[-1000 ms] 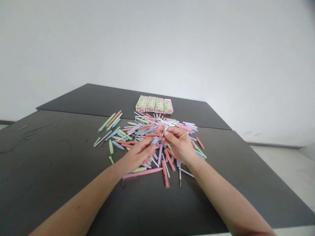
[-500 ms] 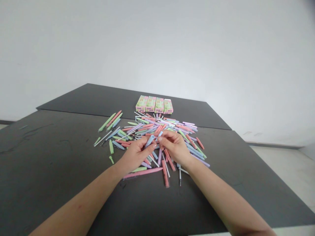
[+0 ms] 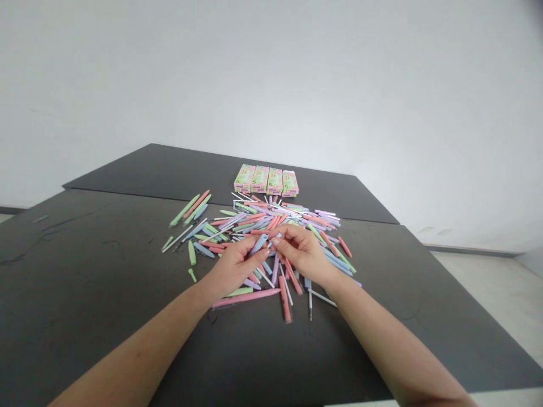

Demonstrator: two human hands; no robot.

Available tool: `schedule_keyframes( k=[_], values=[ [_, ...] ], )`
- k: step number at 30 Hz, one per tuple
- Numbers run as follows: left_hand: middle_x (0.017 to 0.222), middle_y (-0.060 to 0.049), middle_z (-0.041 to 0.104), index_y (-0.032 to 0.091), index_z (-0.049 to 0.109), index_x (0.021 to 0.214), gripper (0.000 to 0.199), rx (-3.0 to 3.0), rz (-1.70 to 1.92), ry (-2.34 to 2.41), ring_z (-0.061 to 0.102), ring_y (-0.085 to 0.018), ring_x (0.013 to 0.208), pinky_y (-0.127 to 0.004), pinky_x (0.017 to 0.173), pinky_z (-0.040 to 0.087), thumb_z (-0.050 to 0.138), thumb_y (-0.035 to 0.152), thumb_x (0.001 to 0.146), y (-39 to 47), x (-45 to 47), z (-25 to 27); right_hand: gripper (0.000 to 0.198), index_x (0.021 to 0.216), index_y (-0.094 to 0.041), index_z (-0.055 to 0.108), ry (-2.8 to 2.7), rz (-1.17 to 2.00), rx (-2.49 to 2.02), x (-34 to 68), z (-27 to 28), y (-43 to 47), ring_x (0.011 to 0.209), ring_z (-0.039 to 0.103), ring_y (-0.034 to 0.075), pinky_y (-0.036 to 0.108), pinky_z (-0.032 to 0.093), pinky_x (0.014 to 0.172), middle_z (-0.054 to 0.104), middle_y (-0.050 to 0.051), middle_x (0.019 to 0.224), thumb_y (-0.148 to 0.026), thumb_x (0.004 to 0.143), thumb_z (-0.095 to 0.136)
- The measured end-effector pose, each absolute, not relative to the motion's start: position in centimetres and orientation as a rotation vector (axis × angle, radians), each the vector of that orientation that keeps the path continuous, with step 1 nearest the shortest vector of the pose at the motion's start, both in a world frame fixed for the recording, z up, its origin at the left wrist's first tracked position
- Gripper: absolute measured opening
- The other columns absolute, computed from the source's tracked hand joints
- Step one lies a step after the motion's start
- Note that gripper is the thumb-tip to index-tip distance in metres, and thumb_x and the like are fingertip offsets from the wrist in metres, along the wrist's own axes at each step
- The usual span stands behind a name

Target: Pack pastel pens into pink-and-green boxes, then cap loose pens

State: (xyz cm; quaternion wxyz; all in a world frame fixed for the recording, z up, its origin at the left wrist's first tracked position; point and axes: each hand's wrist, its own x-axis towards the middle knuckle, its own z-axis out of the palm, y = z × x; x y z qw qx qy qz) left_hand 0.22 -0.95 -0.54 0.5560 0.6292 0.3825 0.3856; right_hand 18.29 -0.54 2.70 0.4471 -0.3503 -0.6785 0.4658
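My left hand (image 3: 240, 263) is closed on a blue pen barrel (image 3: 258, 243), whose open end points up and away to the right. Close beside it, my right hand (image 3: 299, 254) pinches a small light-blue pen part (image 3: 278, 236) between thumb and fingers. Its lower end is partly hidden by my fingertips, and I cannot tell whether it touches the barrel. Both hands are over a pile of loose pen parts in pink, green, blue and purple. Below them lie a long pink pen (image 3: 246, 298) and a red pen barrel (image 3: 285, 299) with a clear end.
Four small pink-and-green boxes (image 3: 267, 180) stand in a row behind the pile. Several green and red pens (image 3: 190, 209) lie together at the left. White refills (image 3: 310, 305) are scattered near the front. The dark table (image 3: 127, 316) reaches back to a pale wall.
My right hand has brought the small light-blue part lower and turned it, so less of it shows. My left hand and the blue barrel have hardly moved.
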Motion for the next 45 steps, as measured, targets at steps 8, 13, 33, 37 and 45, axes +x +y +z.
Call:
schedule_keyframes(
  k=[8, 13, 33, 37, 45],
  values=[
    [0.073, 0.002, 0.047, 0.016, 0.06, 0.099, 0.035, 1.509, 0.88, 0.856, 0.047, -0.01, 0.058, -0.024, 0.046, 0.054, 0.059, 0.048, 0.085, -0.7, -0.1, -0.6, 0.025, 0.086, -0.018, 0.063, -1.528, 1.062, -0.894, 18.7, 3.1, -0.3, 0.047, 0.047, 0.009, 0.022, 0.038, 0.046, 0.055, -0.003, 0.057, -0.043, 0.086, 0.065],
    [0.062, 0.006, 0.041, 0.015, 0.062, 0.096, 0.034, 1.419, 0.832, 0.86, 0.038, -0.007, 0.045, -0.021, 0.046, 0.051, 0.047, 0.046, 0.091, -0.9, -0.1, -0.1, 0.024, 0.085, -0.018, 0.063, -1.501, 1.063, -0.896, 18.7, 3.3, -0.3, 0.048, 0.047, 0.009, 0.022, 0.039, 0.047, 0.055, -0.003, 0.056, -0.042, 0.085, 0.066],
    [0.059, 0.007, 0.04, 0.013, 0.059, 0.107, 0.038, 1.398, 0.819, 0.76, 0.029, -0.004, 0.04, -0.016, 0.034, 0.025, 0.052, 0.047, 0.09, -0.9, -0.1, 0.2, 0.03, 0.083, -0.017, 0.068, -1.519, 1.233, -0.87, 18.2, 1.5, 0.5, 0.048, 0.049, 0.008, 0.02, 0.042, 0.047, 0.059, -0.002, 0.061, -0.046, 0.082, 0.068],
    [0.056, 0.009, 0.037, 0.012, 0.058, 0.111, 0.043, 1.381, 0.805, 0.777, 0.027, -0.004, 0.04, -0.015, 0.034, 0.024, 0.053, 0.048, 0.089, -0.9, -0.2, 0.4, 0.03, 0.084, -0.016, 0.068, -1.538, 1.255, -0.865, 18.4, 1.3, 0.6, 0.047, 0.049, 0.007, 0.02, 0.039, 0.047, 0.059, -0.002, 0.059, -0.045, 0.085, 0.065],
    [0.058, 0.009, 0.034, 0.013, 0.06, 0.105, 0.041, 1.313, 0.801, 0.8, 0.026, -0.005, 0.043, -0.02, 0.043, 0.047, 0.059, 0.049, 0.085, -0.9, 0.0, 0.6, 0.028, 0.084, -0.016, 0.068, -1.475, 1.338, -0.84, 18.4, 1.1, 0.7, 0.047, 0.049, 0.007, 0.019, 0.04, 0.045, 0.06, -0.002, 0.061, -0.044, 0.084, 0.067]
  ],
)
